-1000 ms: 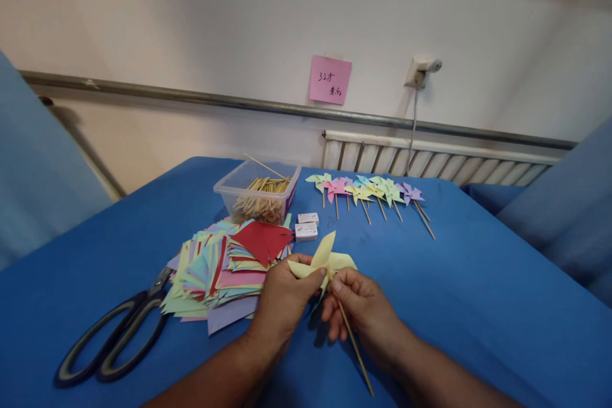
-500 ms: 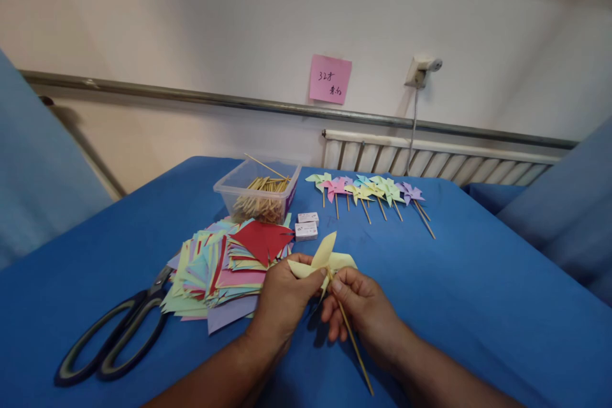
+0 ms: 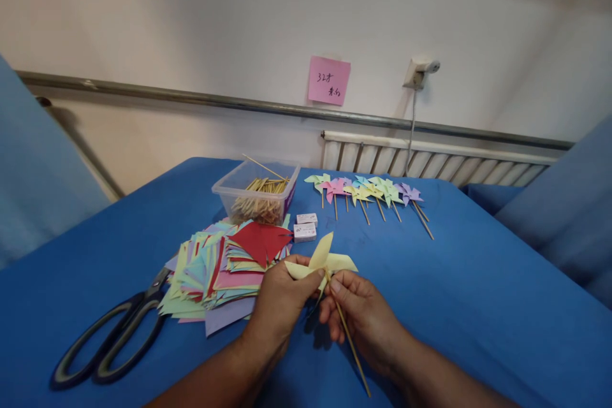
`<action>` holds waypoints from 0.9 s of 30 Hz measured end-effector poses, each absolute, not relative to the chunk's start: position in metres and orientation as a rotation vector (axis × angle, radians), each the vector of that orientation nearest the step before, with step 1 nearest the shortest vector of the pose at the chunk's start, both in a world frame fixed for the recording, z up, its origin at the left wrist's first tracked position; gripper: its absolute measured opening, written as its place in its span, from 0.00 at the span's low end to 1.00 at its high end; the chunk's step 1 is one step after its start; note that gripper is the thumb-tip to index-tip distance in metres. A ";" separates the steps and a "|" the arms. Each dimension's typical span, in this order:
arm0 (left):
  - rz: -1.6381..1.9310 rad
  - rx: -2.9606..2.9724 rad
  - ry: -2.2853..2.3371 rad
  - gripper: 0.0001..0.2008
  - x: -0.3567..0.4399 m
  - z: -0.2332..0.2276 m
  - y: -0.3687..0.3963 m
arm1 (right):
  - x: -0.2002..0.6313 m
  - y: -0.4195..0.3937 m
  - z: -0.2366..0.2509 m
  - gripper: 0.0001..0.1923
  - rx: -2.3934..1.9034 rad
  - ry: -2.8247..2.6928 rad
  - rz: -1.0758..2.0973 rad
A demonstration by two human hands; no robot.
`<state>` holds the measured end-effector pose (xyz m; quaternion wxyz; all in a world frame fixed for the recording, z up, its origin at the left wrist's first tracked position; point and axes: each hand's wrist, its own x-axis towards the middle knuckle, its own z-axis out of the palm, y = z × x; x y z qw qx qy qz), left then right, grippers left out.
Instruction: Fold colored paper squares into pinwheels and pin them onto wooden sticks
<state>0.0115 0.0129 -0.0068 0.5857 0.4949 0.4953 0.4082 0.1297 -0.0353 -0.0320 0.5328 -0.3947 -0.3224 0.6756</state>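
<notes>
Both hands closed on one pale-yellow folded-paper pinwheel (image 3: pixel 321 261) just above blue worktop (image 3: pixel 478 306): left hand (image 3: pixel 282 296) pinching blades, right hand (image 3: pixel 363 315) gripping thin wooden stick (image 3: pixel 348 338), long axis running from pinwheel hub down-right toward viewer, w/ right hand nearer it.

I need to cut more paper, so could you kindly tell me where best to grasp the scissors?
Take the scissors by the black loop handles, from the near left edge of the table: the loops face that way, while the blades run under the paper stack.
</notes>
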 end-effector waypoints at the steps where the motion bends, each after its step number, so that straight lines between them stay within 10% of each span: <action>1: 0.951 1.148 1.154 0.12 0.012 -0.006 0.013 | 0.130 -0.035 -0.032 0.20 -0.934 -0.766 1.614; 27: 0.971 1.260 1.219 0.10 0.012 -0.003 0.013 | 0.127 -0.032 -0.028 0.20 -1.006 -0.725 1.567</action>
